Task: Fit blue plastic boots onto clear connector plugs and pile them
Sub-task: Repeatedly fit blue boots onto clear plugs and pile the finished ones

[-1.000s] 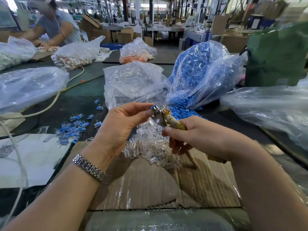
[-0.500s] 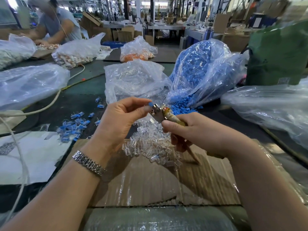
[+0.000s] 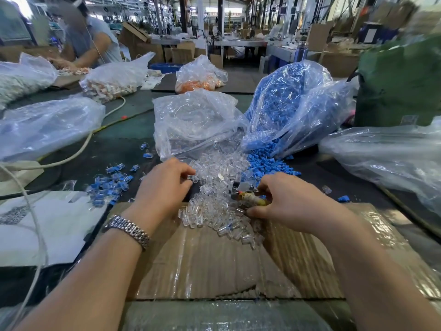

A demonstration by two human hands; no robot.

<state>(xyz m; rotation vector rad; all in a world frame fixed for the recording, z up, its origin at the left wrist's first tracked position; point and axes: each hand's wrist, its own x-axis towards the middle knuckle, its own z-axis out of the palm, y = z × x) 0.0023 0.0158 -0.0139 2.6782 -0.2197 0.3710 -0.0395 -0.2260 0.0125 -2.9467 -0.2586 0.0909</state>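
A heap of clear connector plugs (image 3: 216, 194) spills from a clear bag (image 3: 193, 120) onto taped cardboard (image 3: 214, 259). Loose blue boots (image 3: 267, 166) lie to its right, below a bag of blue boots (image 3: 286, 99). My left hand (image 3: 164, 187) is down at the heap's left edge, fingers curled, pinching a clear plug (image 3: 192, 177). My right hand (image 3: 286, 201) rests on the heap's right side and grips a small tool (image 3: 248, 195) with a yellow handle and metal tip. A pile of fitted plugs (image 3: 109, 185) lies to the left.
Large plastic bags lie at left (image 3: 43, 125) and right (image 3: 386, 154). A white cable (image 3: 78, 151) and white paper (image 3: 47, 225) are at left. A green sack (image 3: 401, 84) stands far right. Another person (image 3: 88, 44) works at the far left.
Both hands have dropped from in front of me down to the heap. The blue boot that was at the tool's tip is gone from my left fingers, which now pinch a clear plug.
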